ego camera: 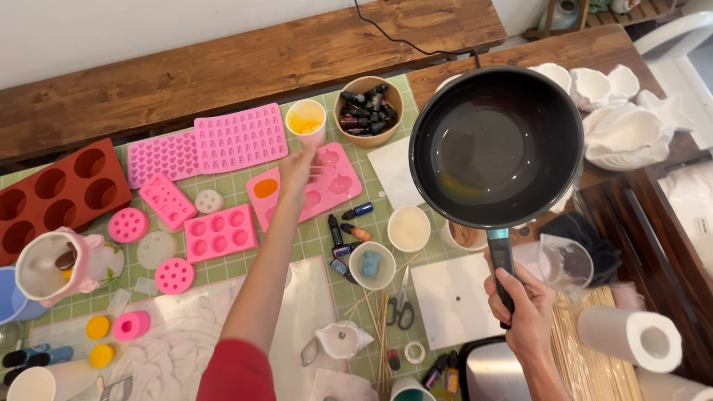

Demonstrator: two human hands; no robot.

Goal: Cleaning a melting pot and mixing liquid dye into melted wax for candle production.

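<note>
My right hand (pixel 524 306) grips the dark handle of a black saucepan (pixel 496 145), held up above the table with a thin layer of clear yellowish liquid in it. My left hand (pixel 297 171) reaches forward, fingers touching the base of a small pink cup (pixel 305 121) of yellow liquid. Just under that hand lies a pink silicone mould (pixel 327 186) with one cavity filled orange. My left forearm wears a red sleeve.
Several pink moulds (pixel 239 137) and a brown round-cavity mould (pixel 59 193) lie on a green cutting mat (pixel 245 189). A wooden bowl of small dark bottles (pixel 368 110), scissors (pixel 402 304), skewers, white shell dishes (pixel 620 130) and a paper towel roll (pixel 631 336) surround them.
</note>
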